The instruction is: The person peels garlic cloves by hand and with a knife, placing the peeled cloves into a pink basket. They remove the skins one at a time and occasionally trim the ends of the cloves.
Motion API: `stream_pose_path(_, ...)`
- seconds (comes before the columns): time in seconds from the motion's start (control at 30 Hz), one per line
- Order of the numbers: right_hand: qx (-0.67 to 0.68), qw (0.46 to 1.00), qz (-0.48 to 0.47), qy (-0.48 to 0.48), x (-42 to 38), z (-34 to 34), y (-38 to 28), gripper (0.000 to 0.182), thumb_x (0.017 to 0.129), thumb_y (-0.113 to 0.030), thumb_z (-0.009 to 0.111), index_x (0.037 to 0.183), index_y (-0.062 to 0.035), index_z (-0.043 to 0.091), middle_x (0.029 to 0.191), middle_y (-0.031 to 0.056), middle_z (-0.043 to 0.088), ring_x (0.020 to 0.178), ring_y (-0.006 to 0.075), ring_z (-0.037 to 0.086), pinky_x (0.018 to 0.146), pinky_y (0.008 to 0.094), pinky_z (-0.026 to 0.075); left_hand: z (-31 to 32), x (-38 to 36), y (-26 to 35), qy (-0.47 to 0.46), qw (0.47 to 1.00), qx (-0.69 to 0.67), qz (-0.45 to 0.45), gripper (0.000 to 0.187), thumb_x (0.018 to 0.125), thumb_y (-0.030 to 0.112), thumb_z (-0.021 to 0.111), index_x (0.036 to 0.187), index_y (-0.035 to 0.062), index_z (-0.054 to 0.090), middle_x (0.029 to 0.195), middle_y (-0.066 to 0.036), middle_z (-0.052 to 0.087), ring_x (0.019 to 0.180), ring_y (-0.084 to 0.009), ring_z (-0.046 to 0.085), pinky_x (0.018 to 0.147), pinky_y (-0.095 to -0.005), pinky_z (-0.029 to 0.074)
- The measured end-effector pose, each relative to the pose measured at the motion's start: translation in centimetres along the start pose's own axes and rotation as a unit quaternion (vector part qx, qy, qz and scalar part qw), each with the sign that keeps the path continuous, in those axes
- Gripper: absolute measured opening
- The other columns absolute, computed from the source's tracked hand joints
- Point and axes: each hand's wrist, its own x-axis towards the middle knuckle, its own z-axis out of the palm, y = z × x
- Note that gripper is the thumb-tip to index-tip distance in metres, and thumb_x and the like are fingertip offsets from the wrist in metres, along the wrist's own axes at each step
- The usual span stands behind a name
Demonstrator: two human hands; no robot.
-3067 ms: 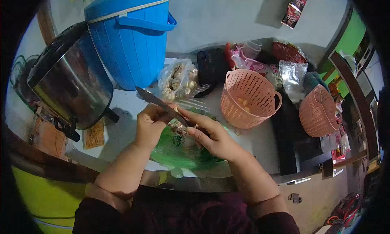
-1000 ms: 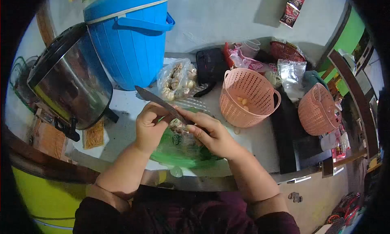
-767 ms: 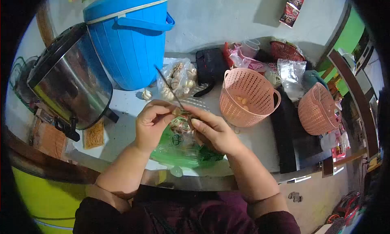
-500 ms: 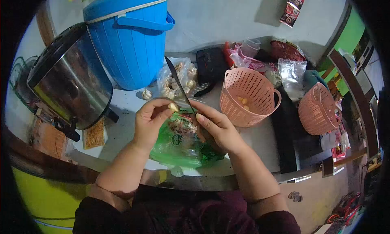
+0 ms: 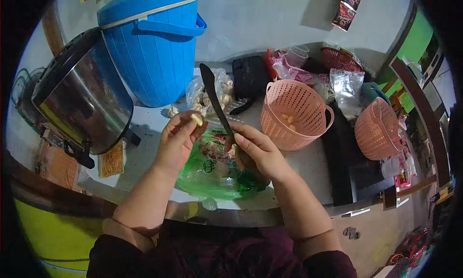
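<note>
My left hand (image 5: pixel 176 135) pinches a pale peeled garlic clove (image 5: pixel 197 119) between thumb and fingertips. In my right hand (image 5: pixel 258 150) is a dark knife (image 5: pixel 215 97), its handle in the fist and its blade pointing up and slightly left, apart from the clove. Below both hands lies a green plastic bag (image 5: pixel 200 174) with garlic skins (image 5: pixel 215 150) on it. To the right stands a pink perforated basket (image 5: pixel 294 133) with several peeled cloves (image 5: pixel 288 119) at its bottom. Behind the hands, a clear bag (image 5: pixel 212 97) holds garlic bulbs.
A tall blue lidded bucket (image 5: pixel 154 56) and a steel container with a black lid (image 5: pixel 89 94) stand at the left. A black pouch (image 5: pixel 251 75) sits at the back. Another pink basket (image 5: pixel 378 133) is at the far right, near a clear plastic packet (image 5: pixel 346 92).
My left hand has drawn away from the knife, tilting the clove upward. The knife blade has turned, showing its broad side, and stands more upright.
</note>
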Motion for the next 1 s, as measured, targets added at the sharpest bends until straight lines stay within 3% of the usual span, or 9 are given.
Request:
stream_pose_path(0.23, -0.037, 0.999, -0.017, 0.000, 0.0, 0.1, -0.4, 0.041, 0.102, -0.017, 0.046, 0.141, -0.0055, 0.038, 0.099, 0.0084, 0.064, 0.061, 0.0076, 0.053, 0.055, 0.0217, 0.045, 0.1, 0.0, 0.6, -0.020, 0.999, -0.018, -0.039, 0.026, 0.093, 0.012, 0.056, 0.116, 0.0011, 0.057, 0.108, -0.006, 0.062, 0.099, -0.0137, 0.059, 0.088, -0.0263, 0.049)
stream_pose_path(0.33, -0.043, 0.999, -0.029, 0.004, 0.1, 0.3, -0.5, 0.031, 0.103, -0.019, 0.044, 0.128, -0.0021, 0.045, 0.099, 0.0122, 0.063, 0.057, 0.0107, 0.053, 0.051, 0.0225, 0.043, 0.1, 0.0, 0.6, -0.018, 0.998, -0.017, -0.053, 0.029, 0.093, 0.013, 0.056, 0.119, 0.0007, 0.059, 0.113, -0.007, 0.063, 0.101, -0.0148, 0.060, 0.089, -0.0291, 0.049)
stream_pose_path(0.53, -0.035, 0.999, -0.002, 0.013, 0.3, -0.2, -0.2, 0.041, 0.102, -0.018, 0.047, 0.140, -0.0038, 0.040, 0.103, 0.0077, 0.063, 0.061, 0.0077, 0.054, 0.054, 0.0227, 0.046, -0.1, 0.0, 0.1, -0.019, 0.998, -0.025, -0.057, 0.031, 0.095, 0.013, 0.054, 0.124, 0.0026, 0.058, 0.125, -0.007, 0.060, 0.104, -0.0147, 0.059, 0.092, -0.0297, 0.048)
stream_pose_path(0.63, 0.018, 0.999, -0.022, 0.027, 0.2, 0.2, -0.6, 0.041, 0.102, -0.018, 0.048, 0.139, -0.0030, 0.040, 0.107, 0.0082, 0.062, 0.061, 0.0072, 0.054, 0.054, 0.0228, 0.046, -0.4, 0.1, 0.0, -0.023, 0.997, -0.021, -0.069, 0.030, 0.096, 0.014, 0.054, 0.124, 0.0039, 0.059, 0.127, -0.007, 0.060, 0.105, -0.0143, 0.059, 0.093, -0.0299, 0.047)
stream_pose_path(0.73, -0.011, 0.999, -0.035, 0.038, 0.1, 0.1, -0.7, 0.043, 0.101, -0.017, 0.050, 0.140, -0.0047, 0.039, 0.111, 0.0084, 0.061, 0.064, 0.0066, 0.054, 0.054, 0.0230, 0.046, 0.3, -0.1, 0.2, -0.020, 0.998, -0.002, -0.067, 0.029, 0.097, 0.014, 0.055, 0.123, 0.0045, 0.060, 0.124, -0.006, 0.061, 0.105, -0.0145, 0.059, 0.093, -0.0301, 0.048)
stream_pose_path(0.83, -0.126, 0.990, -0.055, 0.031, -0.2, 0.3, -0.7, 0.048, 0.097, -0.014, 0.056, 0.142, -0.0078, 0.039, 0.107, 0.0102, 0.062, 0.069, 0.0093, 0.057, 0.056, 0.0263, 0.048, 0.4, -0.1, 0.3, -0.017, 0.996, 0.006, -0.087, 0.028, 0.097, 0.014, 0.056, 0.123, 0.0047, 0.060, 0.121, -0.007, 0.063, 0.106, -0.0156, 0.060, 0.093, -0.0303, 0.048)
stream_pose_path(0.93, -0.260, 0.956, -0.136, 0.016, 0.0, 0.7, -0.1, 0.057, 0.093, -0.012, 0.062, 0.144, -0.0105, 0.038, 0.102, 0.0126, 0.063, 0.073, 0.0145, 0.060, 0.059, 0.0300, 0.050, 0.4, -0.3, 0.2, -0.038, 0.995, 0.028, -0.088, 0.029, 0.096, 0.015, 0.057, 0.123, 0.0049, 0.060, 0.119, -0.008, 0.064, 0.106, -0.0169, 0.060, 0.093, -0.0303, 0.048)
stream_pose_path(1.0, -0.313, 0.942, -0.119, 0.012, -0.3, 1.2, -0.7, 0.062, 0.089, -0.013, 0.067, 0.144, -0.0120, 0.038, 0.098, 0.0150, 0.063, 0.075, 0.0197, 0.062, 0.063, 0.0316, 0.051, 0.2, -0.3, -0.1, -0.034, 0.995, 0.013, -0.088, 0.028, 0.096, 0.014, 0.058, 0.121, 0.0023, 0.059, 0.113, -0.009, 0.064, 0.104, -0.0175, 0.060, 0.092, -0.0306, 0.049)
